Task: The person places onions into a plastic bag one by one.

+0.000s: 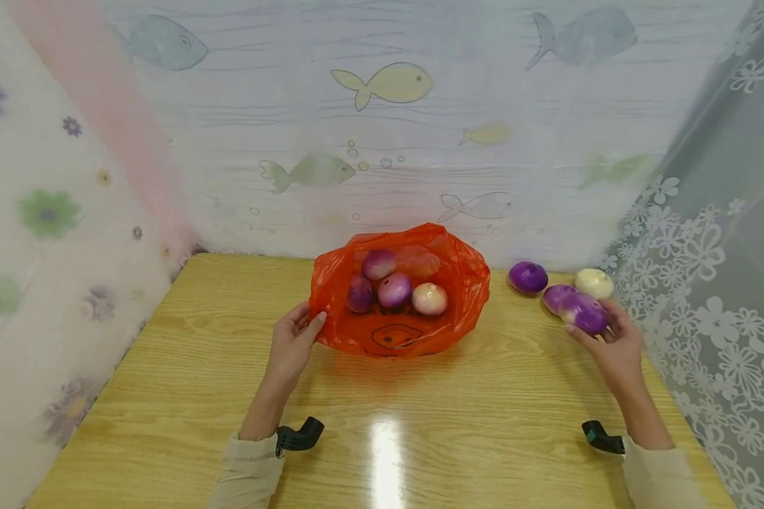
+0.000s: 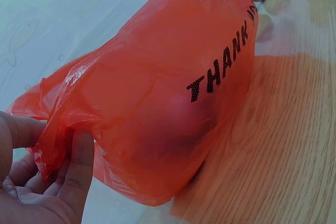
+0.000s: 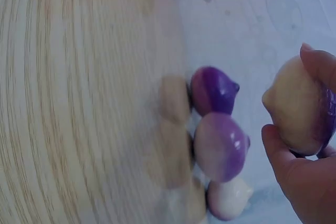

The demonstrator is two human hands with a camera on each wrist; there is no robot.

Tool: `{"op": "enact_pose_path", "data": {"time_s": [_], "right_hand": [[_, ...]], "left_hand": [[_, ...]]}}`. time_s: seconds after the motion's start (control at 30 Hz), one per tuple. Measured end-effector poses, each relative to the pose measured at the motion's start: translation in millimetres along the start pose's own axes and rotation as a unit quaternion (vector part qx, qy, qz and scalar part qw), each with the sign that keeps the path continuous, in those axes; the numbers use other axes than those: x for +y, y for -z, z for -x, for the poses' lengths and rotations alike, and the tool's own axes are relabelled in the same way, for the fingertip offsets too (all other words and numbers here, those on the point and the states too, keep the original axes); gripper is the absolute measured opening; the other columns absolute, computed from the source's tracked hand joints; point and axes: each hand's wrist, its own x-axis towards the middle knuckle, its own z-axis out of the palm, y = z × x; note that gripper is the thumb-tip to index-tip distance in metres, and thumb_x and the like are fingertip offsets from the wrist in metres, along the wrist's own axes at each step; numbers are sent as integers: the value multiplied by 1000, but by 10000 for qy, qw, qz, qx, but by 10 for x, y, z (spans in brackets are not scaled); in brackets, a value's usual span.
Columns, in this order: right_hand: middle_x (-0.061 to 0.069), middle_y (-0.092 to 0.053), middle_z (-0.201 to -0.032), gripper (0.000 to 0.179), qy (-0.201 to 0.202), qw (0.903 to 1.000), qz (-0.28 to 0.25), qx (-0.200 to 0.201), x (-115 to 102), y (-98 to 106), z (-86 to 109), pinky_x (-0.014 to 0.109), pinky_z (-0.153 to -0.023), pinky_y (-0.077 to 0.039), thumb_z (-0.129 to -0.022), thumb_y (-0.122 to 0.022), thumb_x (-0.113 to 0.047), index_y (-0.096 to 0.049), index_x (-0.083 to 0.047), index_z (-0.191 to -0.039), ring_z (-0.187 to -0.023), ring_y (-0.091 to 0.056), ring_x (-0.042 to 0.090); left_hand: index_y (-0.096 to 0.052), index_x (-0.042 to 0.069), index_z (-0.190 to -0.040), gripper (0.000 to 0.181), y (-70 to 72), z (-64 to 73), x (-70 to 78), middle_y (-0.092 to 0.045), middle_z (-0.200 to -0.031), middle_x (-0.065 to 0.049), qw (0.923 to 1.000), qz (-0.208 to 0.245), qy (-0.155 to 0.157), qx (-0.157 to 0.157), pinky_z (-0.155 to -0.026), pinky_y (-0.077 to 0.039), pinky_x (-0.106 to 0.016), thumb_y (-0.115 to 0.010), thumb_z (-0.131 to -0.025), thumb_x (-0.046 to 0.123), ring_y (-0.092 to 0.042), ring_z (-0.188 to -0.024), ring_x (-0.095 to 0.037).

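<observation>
A red plastic bag lies with its mouth spread open on the table, several purple and pale onions inside it. My left hand pinches the bag's left rim between thumb and fingers; the left wrist view shows the crumpled film in that grip. On the right, my right hand holds a purple-and-cream onion above the table. Close by it are a dark purple onion, a lighter purple onion partly hidden by the held one, and a white onion.
The wooden table ends at a fish-patterned curtain along the back. A lacy flowered curtain hangs at the right edge, a flowered one at the left. Black wrist mounts show on both arms.
</observation>
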Motion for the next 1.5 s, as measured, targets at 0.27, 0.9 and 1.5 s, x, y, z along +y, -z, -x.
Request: {"op": "enact_pose_path", "data": {"time_s": [0.27, 0.9, 1.5], "right_hand": [[15, -32, -160, 80, 269, 9989, -272, -284, -108, -200, 124, 4, -90, -46, -86, -76, 7, -39, -14, -154, -147, -38, 22], [-3, -51, -140, 77, 1325, 9826, -938, -904, -437, -642, 362, 14, -92, -53, -82, -70, 21, -46, -7, -149, -126, -51, 10], [8, -51, -142, 84, 1720, 9630, -1563, -1367, -715, -1386, 489, 24, -100, -52, -76, -68, 29, -45, -5, -149, -128, -53, 23]], "left_hand": [[-49, -2, -145, 41, 0, -6, -8, -57, -141, -21, 10000, 46, -27, -13, -90, -56, -21, -55, -104, 3, -66, -115, -20], [-49, -1, -145, 42, 0, 11, 10, -57, -141, -21, 10000, -32, -21, -8, -90, -56, -20, -57, -104, 8, -66, -112, -15], [-49, 0, -146, 43, -3, 27, 45, -58, -141, -20, 9999, -123, 31, -5, -91, -56, -20, -56, -105, 9, -66, -115, -20]]}}
